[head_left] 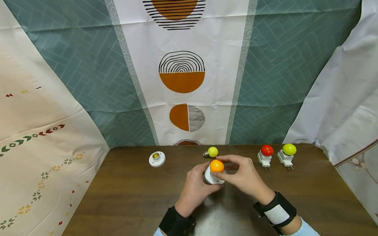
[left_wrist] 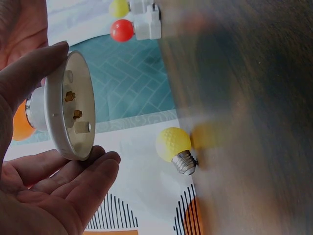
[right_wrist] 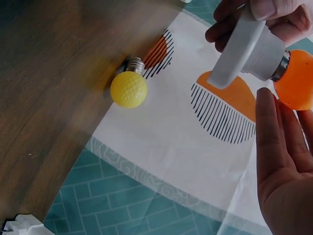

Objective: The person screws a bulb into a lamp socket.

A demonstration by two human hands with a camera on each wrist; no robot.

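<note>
My left hand (head_left: 198, 182) grips a round white bulb socket (head_left: 209, 177) by its wide base, thumb on one side and fingers on the other. Its hollow underside, with brass terminals, faces the left wrist view. An orange bulb (right_wrist: 296, 81) sits in the socket's mouth, a strip of metal showing between them. The thumb and fingers of my right hand (head_left: 243, 173) pinch this bulb from opposite sides; some fingertips are hidden behind it. Just beyond the hands, a loose yellow bulb (head_left: 213, 151) lies on its side, its metal screw base bare.
A second white socket (head_left: 157, 159), without a bulb, lies at the back left of the brown table (head_left: 124, 196). Toward the back right stand two white plug adapters, one with a red bulb (head_left: 267, 150), one with a yellow-green bulb (head_left: 289, 149). Patterned cloth (head_left: 265, 82) hangs behind.
</note>
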